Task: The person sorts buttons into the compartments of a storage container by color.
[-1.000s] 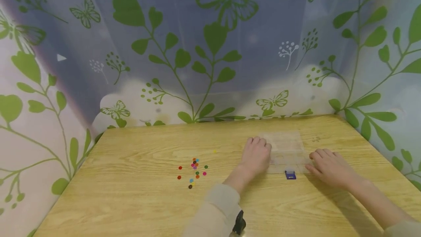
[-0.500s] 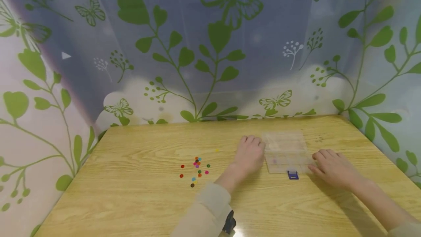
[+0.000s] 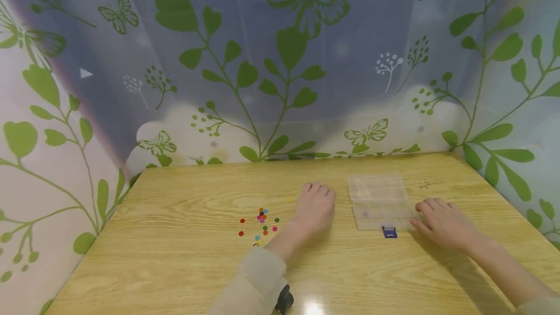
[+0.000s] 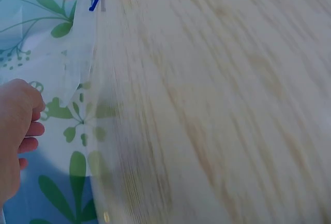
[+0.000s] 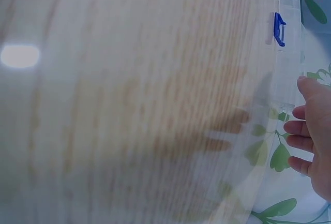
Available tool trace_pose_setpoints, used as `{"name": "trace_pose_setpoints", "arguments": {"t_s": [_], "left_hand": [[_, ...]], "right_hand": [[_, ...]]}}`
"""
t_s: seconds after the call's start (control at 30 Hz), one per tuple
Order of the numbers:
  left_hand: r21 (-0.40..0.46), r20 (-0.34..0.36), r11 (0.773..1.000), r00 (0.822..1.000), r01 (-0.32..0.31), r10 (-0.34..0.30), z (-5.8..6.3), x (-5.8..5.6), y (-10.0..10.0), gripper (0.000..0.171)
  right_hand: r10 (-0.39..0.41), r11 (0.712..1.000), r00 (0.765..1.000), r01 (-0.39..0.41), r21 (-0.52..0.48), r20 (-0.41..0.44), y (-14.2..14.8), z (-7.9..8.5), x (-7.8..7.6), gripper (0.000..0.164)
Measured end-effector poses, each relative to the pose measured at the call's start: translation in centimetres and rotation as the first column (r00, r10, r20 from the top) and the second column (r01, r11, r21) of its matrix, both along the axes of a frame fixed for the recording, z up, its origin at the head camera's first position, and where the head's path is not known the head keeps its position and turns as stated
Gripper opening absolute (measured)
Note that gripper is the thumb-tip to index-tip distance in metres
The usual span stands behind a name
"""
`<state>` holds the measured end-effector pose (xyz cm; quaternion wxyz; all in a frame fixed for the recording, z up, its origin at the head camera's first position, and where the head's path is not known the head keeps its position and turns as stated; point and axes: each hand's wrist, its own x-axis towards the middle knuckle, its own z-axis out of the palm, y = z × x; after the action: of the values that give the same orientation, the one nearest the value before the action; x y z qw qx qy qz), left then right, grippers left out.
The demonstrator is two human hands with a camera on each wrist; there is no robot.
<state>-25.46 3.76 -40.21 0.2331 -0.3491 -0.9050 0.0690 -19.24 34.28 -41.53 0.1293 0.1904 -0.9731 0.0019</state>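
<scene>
A clear plastic compartment box (image 3: 378, 188) lies with its lid raised or folded back on the right part of the table. A blue latch (image 3: 389, 232) sits on its near edge. Something faintly purple shows in its left compartment. My right hand (image 3: 444, 222) rests at the box's right edge, fingers relaxed; contact is hard to tell. My left hand (image 3: 312, 208) is left of the box, fingers loosely bent, with nothing seen in it in the left wrist view. Small round coloured discs (image 3: 265, 228) are scattered left of that hand. The left forearm partly covers a black one.
A lone yellow disc (image 3: 288, 200) lies beyond the scatter, near the left hand. Several tiny pale bits (image 3: 425, 184) lie right of the box. A patterned curtain (image 3: 236, 86) hangs behind the wooden table (image 3: 175, 266).
My left hand has drawn away from the box's left side and moved left toward the discs. The right hand has stayed at the box's right edge.
</scene>
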Motion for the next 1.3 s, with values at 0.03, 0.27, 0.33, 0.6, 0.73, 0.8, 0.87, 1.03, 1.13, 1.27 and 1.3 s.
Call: {"name": "trace_pose_setpoints", "arguments": {"t_s": [0.03, 0.27, 0.33, 0.6, 0.73, 0.8, 0.87, 1.03, 1.13, 1.27, 1.3], "left_hand": [[-0.003, 0.002, 1.0, 1.0, -0.003, 0.003, 0.1, 0.0, -0.2, 0.018], [-0.004, 0.007, 1.0, 1.0, 0.0, 0.0, 0.0, -0.1, -2.1, 0.019], [0.008, 0.007, 1.0, 1.0, 0.006, -0.006, 0.0, 0.0, -2.6, 0.02], [0.071, 0.01, 0.997, 1.0, 0.0, -0.001, 0.2, 0.2, -4.8, 0.019], [0.073, 0.006, 0.997, 1.0, -0.02, 0.02, 0.4, 0.1, -5.9, 0.017], [0.071, 0.003, 0.997, 1.0, -0.027, 0.027, 0.5, 0.0, -6.4, 0.017], [0.065, -0.008, 0.997, 0.999, -0.031, 0.031, 0.5, -0.2, -7.0, 0.017], [0.06, -0.035, 0.998, 0.999, -0.02, 0.022, 0.5, -0.3, -8.3, 0.018], [0.057, -0.048, 0.998, 0.999, -0.014, 0.016, 0.5, -0.2, -9.0, 0.016], [0.054, -0.051, 0.999, 0.999, -0.005, 0.007, 0.3, -0.1, -9.9, 0.014], [0.056, -0.047, 0.998, 0.999, -0.002, 0.005, 0.3, -0.1, -10.1, 0.013]], "right_hand": [[-0.001, 1.0, 1.0, 0.001, -0.001, -0.002, 0.0, 0.0, 0.0, 0.027], [0.005, 1.0, 1.0, -0.005, 0.002, -0.012, 0.1, -0.1, 0.0, 0.027], [0.009, 1.0, 1.0, -0.008, 0.003, -0.015, 0.1, -0.1, 0.0, 0.027], [0.023, 1.0, 0.999, -0.023, 0.012, -0.034, 0.2, -0.1, -0.2, 0.028], [0.026, 1.0, 0.999, -0.025, 0.011, -0.032, 0.2, -0.2, -0.2, 0.029], [0.027, 1.0, 0.999, -0.027, 0.008, -0.034, 0.2, -0.2, -0.2, 0.029], [0.031, 0.999, 0.999, -0.031, 0.008, -0.041, 0.2, -0.2, -0.2, 0.029], [0.036, 0.999, 0.999, -0.035, 0.014, -0.039, 0.2, -0.2, -0.2, 0.029], [0.032, 0.999, 0.999, -0.031, 0.015, -0.036, 0.2, -0.2, -0.2, 0.03], [0.029, 1.0, 0.999, -0.028, 0.012, -0.032, 0.2, -0.2, -0.2, 0.031], [0.029, 1.0, 0.999, -0.029, 0.011, -0.031, 0.2, -0.2, -0.3, 0.031]]}}
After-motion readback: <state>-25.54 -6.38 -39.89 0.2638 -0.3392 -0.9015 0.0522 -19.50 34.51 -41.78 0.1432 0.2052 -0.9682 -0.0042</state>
